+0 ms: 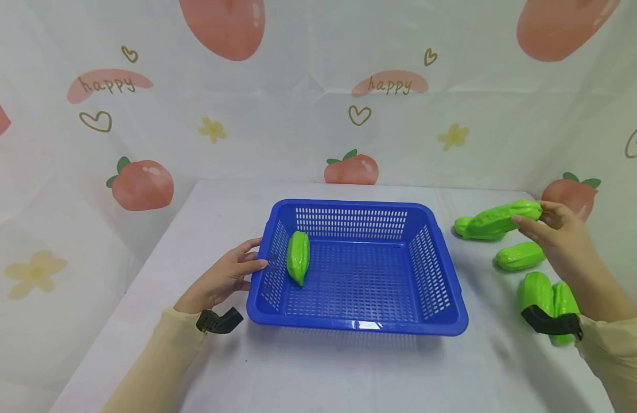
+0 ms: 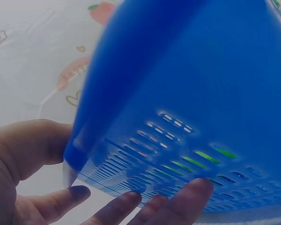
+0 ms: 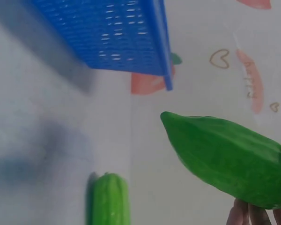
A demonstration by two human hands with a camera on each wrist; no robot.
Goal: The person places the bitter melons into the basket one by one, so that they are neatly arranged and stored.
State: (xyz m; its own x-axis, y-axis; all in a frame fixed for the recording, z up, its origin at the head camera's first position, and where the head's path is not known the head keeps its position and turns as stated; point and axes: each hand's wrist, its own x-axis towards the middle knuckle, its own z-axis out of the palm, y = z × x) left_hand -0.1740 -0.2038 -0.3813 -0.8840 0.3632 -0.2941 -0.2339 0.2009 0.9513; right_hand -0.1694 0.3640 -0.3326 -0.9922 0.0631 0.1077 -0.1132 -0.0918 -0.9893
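A blue plastic basket (image 1: 357,328) with slotted walls stands on the white table, one green ridged gourd (image 1: 298,255) lying inside near its left wall. My left hand (image 1: 228,274) grips the basket's left rim, and in the left wrist view its fingertips (image 2: 203,187) touch the slotted wall. Off to the right, my right hand (image 1: 563,235) holds another green gourd (image 1: 504,217) by its blunt end, raised over the table. In the right wrist view this held gourd (image 3: 229,159) has its pointed tip toward the basket side (image 3: 117,42).
More green gourds lie right of the basket: one partly hidden behind the held gourd (image 1: 460,225), a single gourd (image 1: 520,256), and two side by side, a left one (image 1: 536,291) and a right one (image 1: 563,298), below the right wrist. A printed cloth (image 1: 287,115) hangs behind the table.
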